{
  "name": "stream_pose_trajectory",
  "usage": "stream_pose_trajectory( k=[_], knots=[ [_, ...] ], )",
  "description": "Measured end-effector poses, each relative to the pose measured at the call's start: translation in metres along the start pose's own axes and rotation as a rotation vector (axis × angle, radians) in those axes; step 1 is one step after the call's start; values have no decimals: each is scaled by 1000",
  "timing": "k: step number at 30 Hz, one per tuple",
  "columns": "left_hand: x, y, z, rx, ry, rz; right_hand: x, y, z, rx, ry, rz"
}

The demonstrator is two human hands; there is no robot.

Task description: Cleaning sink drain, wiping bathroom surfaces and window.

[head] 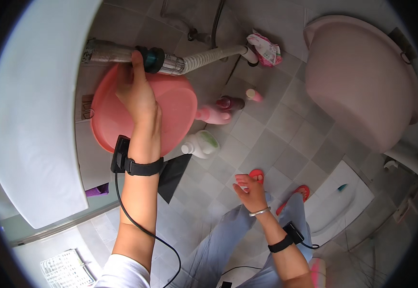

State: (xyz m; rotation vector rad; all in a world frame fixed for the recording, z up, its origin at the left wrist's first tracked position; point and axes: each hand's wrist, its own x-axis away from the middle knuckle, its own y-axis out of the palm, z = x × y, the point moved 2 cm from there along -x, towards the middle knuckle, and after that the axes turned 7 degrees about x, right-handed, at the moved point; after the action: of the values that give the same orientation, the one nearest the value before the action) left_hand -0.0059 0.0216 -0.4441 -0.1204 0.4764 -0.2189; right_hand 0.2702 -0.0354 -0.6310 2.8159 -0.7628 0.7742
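My left hand [137, 82] is at the drain pipe [111, 52] beneath the white washbasin [36, 108]. Its thumb lies over the pipe beside a dark green fitting [154, 60]; the other fingers are partly hidden behind the hand and pipe. From this fitting a chrome collar and a pale corrugated hose [212, 59] run right to a floor pipe [251, 57]. A coral-pink plastic basin [174, 108] stands tilted behind my left wrist. My right hand [251, 190], with a bangle at the wrist, hangs over the tiled floor, empty, fingers loosely bent and apart.
Bottles, one white [203, 144], one pink [214, 114] and one dark red [232, 103], stand by the wall. A pink-and-white packet [266, 48] lies near the floor pipe. A large pale pink tub [356, 79] is at upper right, a squat toilet [338, 205] at lower right.
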Motion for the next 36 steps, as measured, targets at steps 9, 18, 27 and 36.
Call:
stream_pose_trajectory(
  k=[9, 18, 27, 36],
  knots=[
    [6, -9, 8, 9, -84, -25, 8, 3, 11, -6, -8, 20],
    [112, -6, 11, -2, -269, -205, 8, 9, 9, -28, 11, 24],
    [116, -12, 6, 36, -472, -314, 11, 25, 2, -3, 40, 13],
    [48, -4, 22, -103, -407, -300, 7, 34, 0, 4, -8, 13]
  ],
)
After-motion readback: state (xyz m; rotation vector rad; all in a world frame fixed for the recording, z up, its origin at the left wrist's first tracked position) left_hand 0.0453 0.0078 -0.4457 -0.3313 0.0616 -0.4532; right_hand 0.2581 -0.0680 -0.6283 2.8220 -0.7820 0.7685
